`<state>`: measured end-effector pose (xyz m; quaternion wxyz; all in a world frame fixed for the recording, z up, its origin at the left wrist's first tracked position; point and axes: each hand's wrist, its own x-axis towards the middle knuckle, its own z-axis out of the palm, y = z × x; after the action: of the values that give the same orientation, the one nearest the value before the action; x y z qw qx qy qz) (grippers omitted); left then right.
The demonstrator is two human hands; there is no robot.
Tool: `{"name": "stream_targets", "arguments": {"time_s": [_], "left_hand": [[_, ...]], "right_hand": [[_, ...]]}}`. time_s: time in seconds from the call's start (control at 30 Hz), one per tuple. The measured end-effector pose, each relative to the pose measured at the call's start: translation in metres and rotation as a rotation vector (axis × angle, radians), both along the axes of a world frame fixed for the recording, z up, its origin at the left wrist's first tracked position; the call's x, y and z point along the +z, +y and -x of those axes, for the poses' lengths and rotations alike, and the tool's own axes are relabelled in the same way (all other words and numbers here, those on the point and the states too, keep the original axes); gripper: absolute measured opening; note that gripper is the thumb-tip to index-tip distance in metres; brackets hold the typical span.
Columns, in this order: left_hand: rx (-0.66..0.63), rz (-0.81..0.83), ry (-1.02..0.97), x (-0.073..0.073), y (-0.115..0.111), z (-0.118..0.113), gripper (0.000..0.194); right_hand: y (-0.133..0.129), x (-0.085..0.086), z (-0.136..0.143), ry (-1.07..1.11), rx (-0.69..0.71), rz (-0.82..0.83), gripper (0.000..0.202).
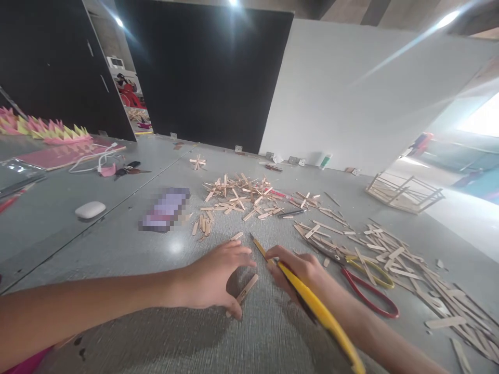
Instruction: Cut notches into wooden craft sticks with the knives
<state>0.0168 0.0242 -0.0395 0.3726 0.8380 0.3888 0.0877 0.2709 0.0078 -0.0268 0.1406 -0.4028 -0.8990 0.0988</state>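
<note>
- Head view looks down on a grey table, and both of the person's bare arms reach in from the bottom edge.
- Left hand is arched over a flat wooden stick: the fingers are spread and curved, the thumb tip comes down at the near end of the stick, and the fingertips rest on the table beyond it.
- That stick lies flat on the table, slanting, right between the two hands.
- Right hand is closed around a yellow knife, fingers wrapped tight on the handle; the thin tip pokes out past the knuckles, up and away from the stick, and hangs just above the table.
- The long yellow handle runs back along the right forearm toward the bottom edge.
- To the right of the stick, just past the right wrist, sits a pair of scissors with one red loop and one yellow loop.
- Further right of the stick, a wide scatter of loose sticks covers the table.
- Beyond the stick, well apart from it, a second pile of sticks is heaped up, some glued into crosses.
- Far beyond and right of the stick stands a small frame built of sticks.
- Well to the left of the stick, a white oval case rests on the table.
</note>
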Motion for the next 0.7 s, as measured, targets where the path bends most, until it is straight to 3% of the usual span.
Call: {"name": "stream_targets", "arguments": {"time_s": [0.03, 0.13, 0.17, 0.33, 0.43, 0.5, 0.6, 0.7], "left_hand": [[0.033, 0.005, -0.017, 0.002, -0.001, 0.002, 0.077], [0.107, 0.028, -0.032, 0.008, -0.005, 0.006, 0.02], [0.116, 0.038, -0.025, 0.009, -0.007, 0.007, 0.01], [0.164, 0.055, -0.015, 0.011, -0.014, 0.012, 0.013], [0.24, 0.092, -0.058, 0.018, -0.017, 0.012, 0.014], [0.333, 0.212, -0.229, 0.028, -0.02, 0.009, 0.016], [0.455, 0.296, -0.467, 0.042, -0.026, 0.006, 0.021], [0.487, 0.262, -0.529, 0.051, -0.034, 0.006, 0.033]], "right_hand": [[0.008, 0.002, -0.009, -0.056, 0.006, -0.076, 0.019], [0.034, 0.0, -0.038, -0.195, -0.007, -0.279, 0.038], [0.042, -0.002, -0.047, -0.235, -0.01, -0.334, 0.044], [0.065, -0.016, -0.072, -0.355, -0.037, -0.525, 0.055], [0.059, -0.015, -0.064, -0.344, -0.097, -0.612, 0.066], [0.046, -0.014, -0.048, -0.29, -0.107, -0.621, 0.056], [0.022, -0.02, -0.02, -0.173, -0.051, -0.365, 0.024], [0.006, -0.035, -0.006, -0.144, -0.039, -0.167, 0.02]]}}
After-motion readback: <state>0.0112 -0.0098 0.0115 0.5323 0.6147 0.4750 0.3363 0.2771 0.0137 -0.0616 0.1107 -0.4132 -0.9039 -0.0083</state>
